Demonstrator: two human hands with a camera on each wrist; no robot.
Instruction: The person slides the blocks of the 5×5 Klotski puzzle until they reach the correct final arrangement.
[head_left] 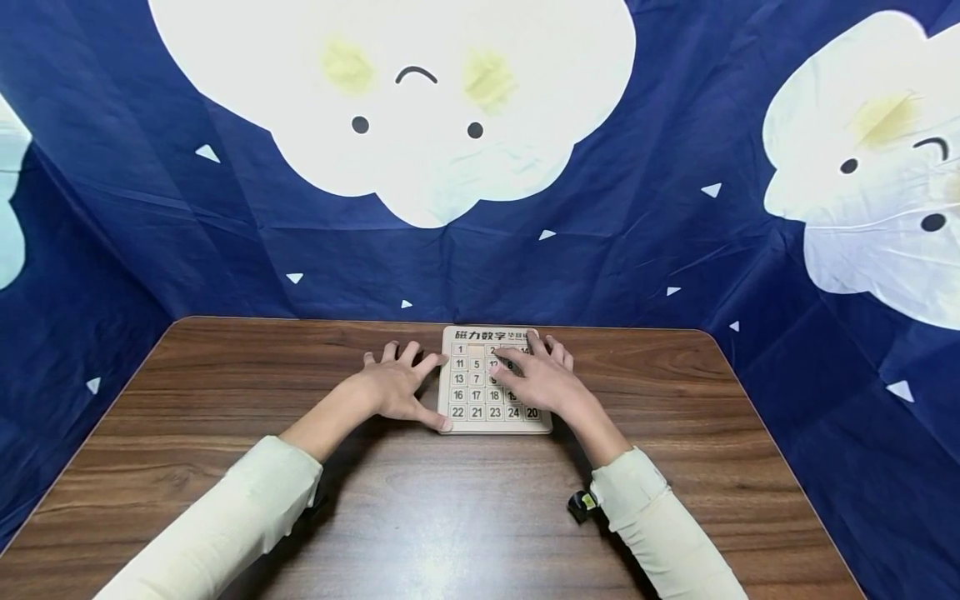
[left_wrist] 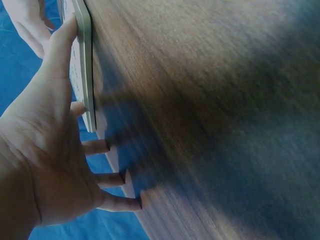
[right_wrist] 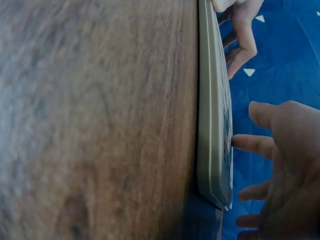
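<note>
A cream number sliding puzzle lies flat near the table's far edge. Its top row has a gap between the tiles 1 and 2. My left hand spreads its fingers at the puzzle's left side, thumb on the near corner and index finger at the frame higher up. Over the right half, my right hand extends its index finger to the number 2 tile, and in the right wrist view that fingertip meets the board's face. Its thumb hovers above the middle tiles, and the hand covers several tiles on the right.
The brown wood-grain table extends around the puzzle on all sides. Close behind its far edge hangs a dark blue curtain with white clouds. A small black device sits by the right sleeve cuff.
</note>
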